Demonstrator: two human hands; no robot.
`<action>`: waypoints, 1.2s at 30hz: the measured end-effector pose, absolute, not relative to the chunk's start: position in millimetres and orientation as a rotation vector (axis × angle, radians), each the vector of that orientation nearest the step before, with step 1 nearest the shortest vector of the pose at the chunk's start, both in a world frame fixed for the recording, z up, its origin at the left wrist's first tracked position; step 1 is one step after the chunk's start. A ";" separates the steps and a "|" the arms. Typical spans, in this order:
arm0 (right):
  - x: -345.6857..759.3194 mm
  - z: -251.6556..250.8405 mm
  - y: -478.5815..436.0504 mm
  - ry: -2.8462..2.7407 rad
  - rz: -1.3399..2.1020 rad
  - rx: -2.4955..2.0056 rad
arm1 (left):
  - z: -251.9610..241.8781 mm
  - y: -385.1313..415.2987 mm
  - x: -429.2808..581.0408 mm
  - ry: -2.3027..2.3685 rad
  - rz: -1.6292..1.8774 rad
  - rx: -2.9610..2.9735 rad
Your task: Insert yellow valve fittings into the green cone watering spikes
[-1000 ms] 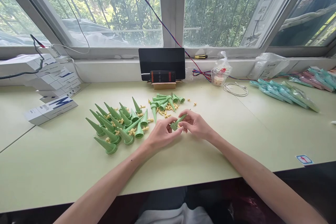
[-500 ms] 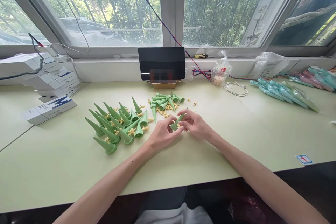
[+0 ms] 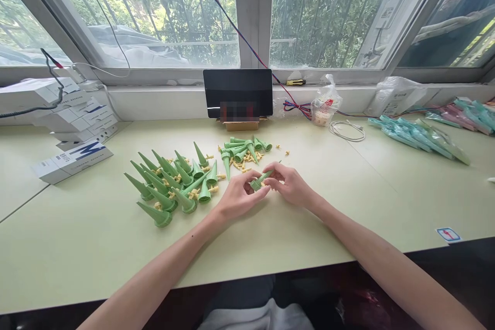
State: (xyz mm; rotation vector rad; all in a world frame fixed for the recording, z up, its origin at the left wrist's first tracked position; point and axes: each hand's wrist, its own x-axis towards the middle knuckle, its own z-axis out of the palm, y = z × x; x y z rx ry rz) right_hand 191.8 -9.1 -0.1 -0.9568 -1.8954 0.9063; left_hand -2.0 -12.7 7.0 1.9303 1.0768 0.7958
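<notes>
Gripping 1 green tapered plastic cone (image 3: pixel 256 184): left hand (image 3: pixel 242 197) at wide end, right hand (image 3: pixel 289 184) nearer tip.
Clear crumpled plastic bag (image 3: pixel 328 94) behind: pale cup-shaped item (image 3: pixel 322 114) inside.

White boxes (image 3: pixel 73 120) lie stacked — well left of a black screen (image 3: pixel 237 87).

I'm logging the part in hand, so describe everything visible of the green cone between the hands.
The green cone looks like plastic, with a wide base tapering to a slim tip. It is tilted over the table, base toward the left hand, tip end at the right hand. Both hands touch and partly hide it. A small yellow piece shows beside it; whether it is joined is unclear.
</notes>
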 end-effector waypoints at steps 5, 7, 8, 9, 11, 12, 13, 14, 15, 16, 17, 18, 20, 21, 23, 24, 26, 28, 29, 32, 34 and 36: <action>192.5 0.3 -9.3 -1.872 0.898 -0.989 | 6.0 -12.9 -1.9 1.062 0.814 1.930; 192.8 0.5 -9.3 -1.857 0.907 -0.996 | 5.6 -13.1 -1.8 1.059 0.817 1.931; 192.9 0.5 -9.4 -1.850 0.913 -1.000 | 5.6 -13.2 -1.8 1.057 0.817 1.934; 193.0 0.6 -9.5 -1.843 0.917 -1.004 | 5.6 -13.5 -1.8 1.056 0.816 1.939; 192.9 0.7 -9.7 -1.826 0.929 -1.012 | 5.9 -14.1 -1.7 1.060 0.818 1.951; 192.9 0.6 -9.8 -1.816 0.936 -1.017 | 6.0 -14.4 -1.6 1.066 0.819 1.960; 192.9 0.4 -9.8 -1.804 0.943 -1.024 | 6.1 -14.8 -1.5 1.073 0.821 1.970; 192.9 0.1 -9.9 -1.795 0.950 -1.032 | 6.1 -15.2 -1.4 1.080 0.824 1.983; 193.0 -0.3 -9.8 -1.787 0.956 -1.043 | 6.0 -15.6 -1.3 1.086 0.828 1.997; 193.2 -0.7 -9.8 -1.780 0.960 -1.055 | 5.9 -15.9 -1.1 1.090 0.832 2.012; 193.4 -1.2 -9.7 -1.773 0.960 -1.068 | 5.7 -16.3 -0.9 1.093 0.838 2.028; 193.6 -1.6 -9.7 -1.768 0.960 -1.079 | 5.4 -16.6 -0.7 1.096 0.844 2.043; 193.9 -2.1 -9.8 -1.760 0.960 -1.099 | 4.8 -17.1 -0.1 1.107 0.860 2.077; 193.9 -2.1 -9.9 -1.756 0.957 -1.107 | 4.5 -17.3 0.3 1.116 0.874 2.098; 193.6 -1.7 -10.4 -1.753 0.949 -1.123 | 4.0 -17.6 1.1 1.136 0.902 2.145; 193.4 -1.6 -10.7 -1.751 0.944 -1.132 | 3.8 -17.9 1.5 1.145 0.912 2.169; 193.0 -1.6 -11.1 -1.748 0.930 -1.149 | 3.3 -18.4 2.3 1.157 0.921 2.209; 192.9 -2.6 -10.9 -1.751 0.902 -1.165 | 2.7 -19.0 3.0 1.161 0.927 2.236; 193.1 -3.4 -10.6 -1.752 0.883 -1.169 | 2.3 -19.4 3.3 1.161 0.934 2.242; 194.0 -6.4 -8.6 -1.755 0.842 -1.170 | 1.4 -20.0 4.2 1.148 0.948 2.246; 194.6 -7.7 -7.3 -1.753 0.833 -1.168 | 1.1 -20.0 4.6 1.137 0.943 2.248; 194.6 -8.1 -6.4 -1.752 0.832 -1.166 | 1.0 -19.7 4.8 1.130 0.936 2.257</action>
